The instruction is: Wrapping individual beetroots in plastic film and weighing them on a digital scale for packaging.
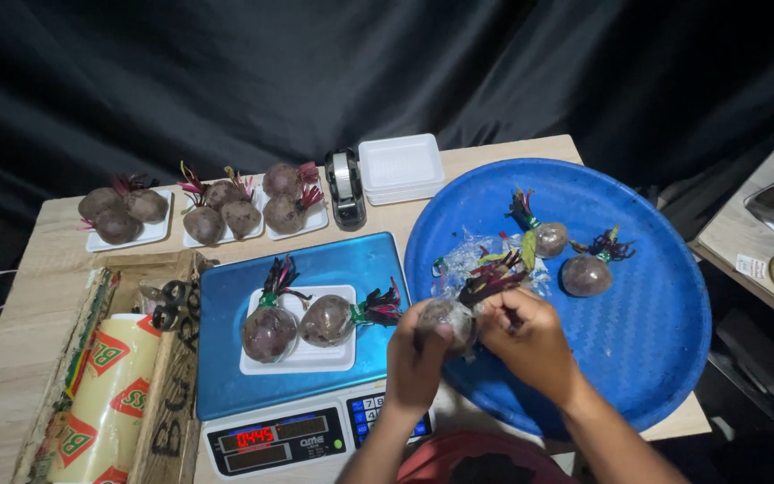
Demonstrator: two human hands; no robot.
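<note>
Both hands grasp one beet (448,320) over the near-left rim of the blue tray (665,358), the left hand (416,354) cupping the bulb and the right hand (530,341) pinching its stems. The scale (302,394) with its white tray (302,354) sits just beside them, leaving little room. The fingers hide much of the beet, and the surface (20,314) is cut off at the bottom.
</note>
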